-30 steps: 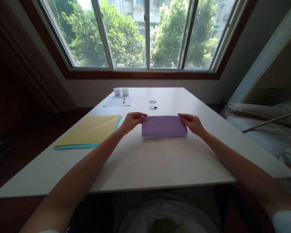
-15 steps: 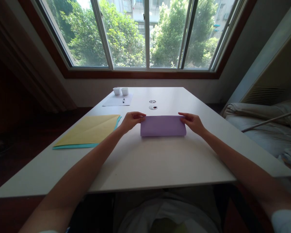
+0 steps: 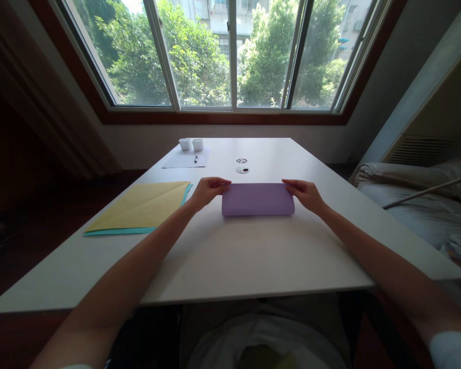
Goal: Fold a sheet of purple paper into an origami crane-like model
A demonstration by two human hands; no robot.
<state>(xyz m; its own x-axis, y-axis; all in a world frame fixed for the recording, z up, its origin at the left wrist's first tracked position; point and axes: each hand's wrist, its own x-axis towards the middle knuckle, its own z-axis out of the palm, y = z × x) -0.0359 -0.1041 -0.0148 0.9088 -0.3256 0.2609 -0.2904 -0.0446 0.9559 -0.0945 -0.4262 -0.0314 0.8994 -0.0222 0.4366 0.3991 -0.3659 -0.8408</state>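
Pinching the purple paper (image 3: 258,200) by its upper left and upper right corners at the centre of the head view, the left hand (image 3: 210,191) and right hand (image 3: 304,195) are well apart — each closed on its own end, thumb against fingers. Left of centre, a yellow sheet (image 3: 138,205) lies over a turquoise sheet (image 3: 119,231) on the white table (image 3: 261,261) — while a pen (image 3: 195,159) and two white containers (image 3: 191,144) rest on white paper (image 3: 179,161) towards the upper left.

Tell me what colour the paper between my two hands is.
The paper is plain light purple; it shows in the head view.
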